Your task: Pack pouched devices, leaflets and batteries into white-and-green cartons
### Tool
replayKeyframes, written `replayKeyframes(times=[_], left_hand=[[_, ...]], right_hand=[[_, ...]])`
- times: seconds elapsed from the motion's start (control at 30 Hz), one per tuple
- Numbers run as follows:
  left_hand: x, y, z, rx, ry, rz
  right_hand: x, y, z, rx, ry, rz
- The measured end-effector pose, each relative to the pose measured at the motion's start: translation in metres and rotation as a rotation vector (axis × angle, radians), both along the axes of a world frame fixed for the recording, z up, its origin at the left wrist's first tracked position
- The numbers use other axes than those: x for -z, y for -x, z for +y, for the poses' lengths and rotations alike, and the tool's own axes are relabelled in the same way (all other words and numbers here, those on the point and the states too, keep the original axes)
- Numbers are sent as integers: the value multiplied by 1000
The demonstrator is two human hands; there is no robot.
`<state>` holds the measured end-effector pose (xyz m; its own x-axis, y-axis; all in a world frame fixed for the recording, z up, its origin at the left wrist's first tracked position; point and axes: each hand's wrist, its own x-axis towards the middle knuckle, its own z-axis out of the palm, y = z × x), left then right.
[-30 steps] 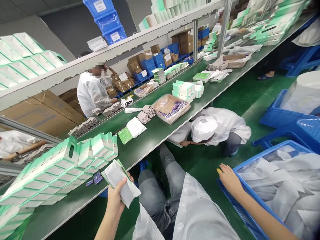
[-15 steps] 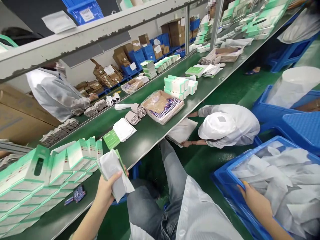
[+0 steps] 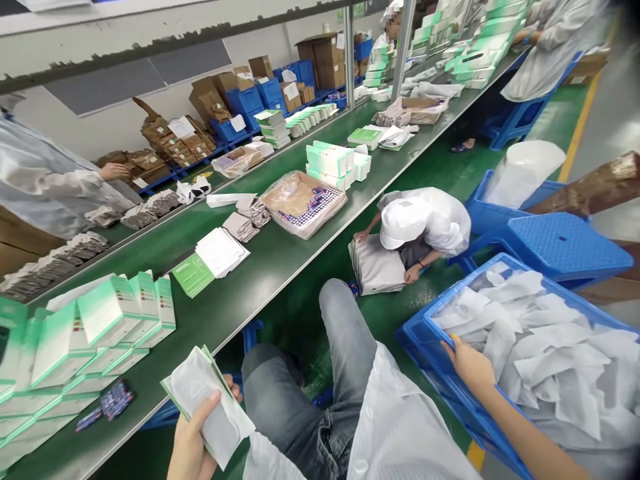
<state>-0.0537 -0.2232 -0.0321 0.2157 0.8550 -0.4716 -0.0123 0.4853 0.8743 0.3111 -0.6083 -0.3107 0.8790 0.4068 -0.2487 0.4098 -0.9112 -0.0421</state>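
My left hand (image 3: pixel 200 427) is closed around a white pouch (image 3: pixel 207 393) with green folded paper (image 3: pixel 173 390) behind it, held in front of the bench edge. On the right, my right hand (image 3: pixel 470 367) grips the near rim of a blue crate (image 3: pixel 425 340). White strips of thin material (image 3: pixel 555 353) fill that crate in a loose heap. On the bench left of my left hand stand stacked green and white boxes (image 3: pixel 110 313), with a small bundle of blue-purple items (image 3: pixel 117 400) in front of them.
A green bench (image 3: pixel 240 293) runs diagonally away, bearing green and white papers (image 3: pixel 220 253) and a bagged tray of small vials (image 3: pixel 305 203). A crouching co-worker (image 3: pixel 425 220) holds a pale stack (image 3: pixel 377 263) near my knee. Blue stools (image 3: pixel 565 243) stand behind the crate.
The view has turned right. My left hand has lowered with the pouch; my right hand stays at the crate rim. The crouching co-worker has raised their head, and the pale stack now sits upright.
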Motion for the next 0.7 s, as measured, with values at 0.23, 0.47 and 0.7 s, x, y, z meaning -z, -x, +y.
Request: replayKeyframes(times=[0.23, 0.47, 0.7], left_hand=[[-7, -60, 24, 147, -122, -73], [-1, -118, 72, 207, -240, -21], [10, -156, 104, 228, -234, 24]], right_hand=[[-8, 0, 5, 26, 5, 29], [-8, -2, 7, 56, -30, 58], [1, -3, 3, 49, -57, 61]])
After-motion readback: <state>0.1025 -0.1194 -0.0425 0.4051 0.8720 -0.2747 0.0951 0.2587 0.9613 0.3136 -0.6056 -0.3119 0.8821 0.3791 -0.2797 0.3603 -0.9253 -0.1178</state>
